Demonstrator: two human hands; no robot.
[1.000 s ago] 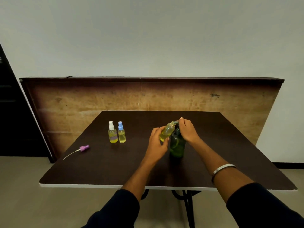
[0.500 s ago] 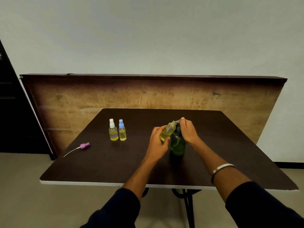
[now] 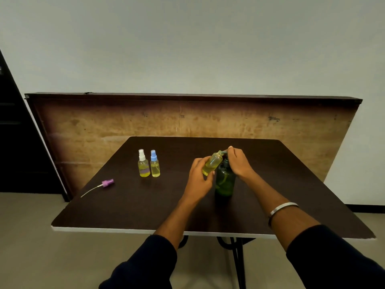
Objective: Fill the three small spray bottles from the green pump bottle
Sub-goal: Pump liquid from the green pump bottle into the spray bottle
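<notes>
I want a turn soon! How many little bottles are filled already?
Two look done: the white-capped bottle and the blue-capped bottle stand capped with yellow liquid inside. The third bottle is in hand: the left hand holds it tilted at the green pump bottle while the right hand is on the pump. Left: finishing it and adding the purple sprayer cap.

You have three small spray bottles in view: one with a white cap, one with a blue cap, and one uncapped bottle held tilted. There is one green pump bottle. One loose purple spray top with its tube lies apart. Two hands show, your left hand and right hand, over one worktop.
</notes>
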